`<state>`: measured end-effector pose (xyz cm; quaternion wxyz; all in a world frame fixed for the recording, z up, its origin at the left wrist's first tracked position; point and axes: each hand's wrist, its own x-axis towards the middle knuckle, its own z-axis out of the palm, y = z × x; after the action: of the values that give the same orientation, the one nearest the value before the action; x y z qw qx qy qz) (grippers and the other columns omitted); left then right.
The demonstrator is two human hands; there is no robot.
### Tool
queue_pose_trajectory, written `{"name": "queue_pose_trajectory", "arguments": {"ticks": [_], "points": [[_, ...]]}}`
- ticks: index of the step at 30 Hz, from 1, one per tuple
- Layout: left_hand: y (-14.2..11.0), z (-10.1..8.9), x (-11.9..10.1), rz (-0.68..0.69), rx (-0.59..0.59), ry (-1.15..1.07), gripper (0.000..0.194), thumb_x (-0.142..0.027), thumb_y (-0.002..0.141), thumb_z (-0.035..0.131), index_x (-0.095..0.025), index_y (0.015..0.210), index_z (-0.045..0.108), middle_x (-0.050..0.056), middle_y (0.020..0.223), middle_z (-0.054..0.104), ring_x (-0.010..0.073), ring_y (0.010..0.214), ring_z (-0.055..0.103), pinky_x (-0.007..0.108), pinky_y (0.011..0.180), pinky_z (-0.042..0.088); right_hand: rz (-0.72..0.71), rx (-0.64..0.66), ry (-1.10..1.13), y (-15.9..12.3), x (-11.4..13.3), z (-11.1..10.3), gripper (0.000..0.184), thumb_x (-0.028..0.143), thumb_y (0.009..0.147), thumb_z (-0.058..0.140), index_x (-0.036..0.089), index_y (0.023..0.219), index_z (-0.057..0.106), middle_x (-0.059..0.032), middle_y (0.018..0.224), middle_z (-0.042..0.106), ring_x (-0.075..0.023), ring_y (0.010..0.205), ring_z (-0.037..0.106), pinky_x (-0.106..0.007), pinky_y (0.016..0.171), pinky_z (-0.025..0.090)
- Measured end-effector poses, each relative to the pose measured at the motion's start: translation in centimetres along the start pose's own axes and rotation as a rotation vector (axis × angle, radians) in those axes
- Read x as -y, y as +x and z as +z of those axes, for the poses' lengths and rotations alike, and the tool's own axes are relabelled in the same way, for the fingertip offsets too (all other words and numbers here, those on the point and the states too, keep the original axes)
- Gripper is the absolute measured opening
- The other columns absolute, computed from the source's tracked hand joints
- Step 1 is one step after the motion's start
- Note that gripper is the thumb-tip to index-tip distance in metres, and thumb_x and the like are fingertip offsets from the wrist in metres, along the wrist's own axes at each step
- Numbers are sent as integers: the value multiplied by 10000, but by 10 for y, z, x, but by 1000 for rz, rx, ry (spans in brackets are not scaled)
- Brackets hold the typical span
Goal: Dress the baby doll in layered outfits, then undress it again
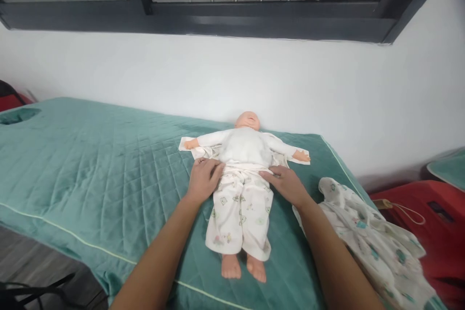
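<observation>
A baby doll (249,121) lies on its back, head toward the wall, arms spread and bare feet toward me. It has a white long-sleeved top (245,145) and white printed baby trousers (241,213). At the waist on the left side, my left hand (205,178) is closed on the trousers' waistband, thumb against the cloth. My right hand (286,184) pinches the waistband on the opposite side. Some fingertips of both hands are hidden by cloth. Another light garment shows partly beneath the doll's arms and back.
A green quilted cover (109,169) spreads under the doll. A crumpled white printed cloth (374,237) lies by my right forearm. Beyond it is a red case or seat (432,223) with a looped cord. A white wall (163,75) and dark window frame (254,22) stand behind.
</observation>
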<state>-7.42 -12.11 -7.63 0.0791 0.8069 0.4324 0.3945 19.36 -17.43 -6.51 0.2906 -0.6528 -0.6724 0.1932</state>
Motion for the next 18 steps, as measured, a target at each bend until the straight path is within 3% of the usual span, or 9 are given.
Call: {"name": "queue_pose_trajectory", "arguments": {"ticks": [4,8,18], "points": [[-13,-4,-4,-29,96,-34,210,-304,971,401,-216,1018,587,33,1036,696,199,1008,605,406,993,391,-1,84,129,-9,-1,-1,433,634,831,537,217,716,510,19,733,557,-175,732,507,-281,670,373],[-14,-2,-2,-8,90,-79,257,-162,885,444,-209,1106,567,56,1109,644,213,1063,561,391,957,420,-15,107,244,-13,3,-1,401,596,784,626,221,926,608,-6,953,658,-217,879,579,-306,776,426],[24,21,9,83,-79,-148,313,-39,783,423,-208,1003,570,58,1051,565,205,1048,531,373,943,450,41,-87,605,1,1,22,426,528,738,718,222,1026,646,-15,1002,684,-220,906,596,-320,806,466]]}}
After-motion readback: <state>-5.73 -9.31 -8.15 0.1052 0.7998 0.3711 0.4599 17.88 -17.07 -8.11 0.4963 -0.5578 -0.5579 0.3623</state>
